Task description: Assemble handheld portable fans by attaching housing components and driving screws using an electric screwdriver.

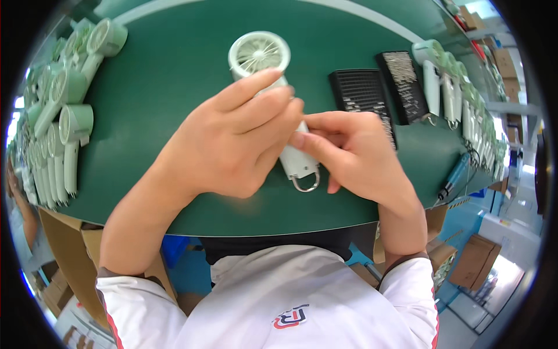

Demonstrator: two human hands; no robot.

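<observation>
A pale handheld fan [298, 163] lies slanted at the middle of the bench, its round grille away from me and a metal loop at the handle's near end. My left hand [238, 139] is closed over the fan's neck and upper handle, with fingers curled and slightly blurred. The thumb and forefinger of my right hand [363, 154] pinch together at the right side of the handle. Whether a small part sits between those fingertips is hidden. Both hands meet at the handle and cover its middle.
Many similar fans [75, 125] crowd the bench's left side; more fans [431, 87] line the right. Beyond my right hand sit two black trays, one ridged [357, 87], one full of small metal pieces [401, 70]. A blue electric screwdriver [456, 174] rests near the right edge.
</observation>
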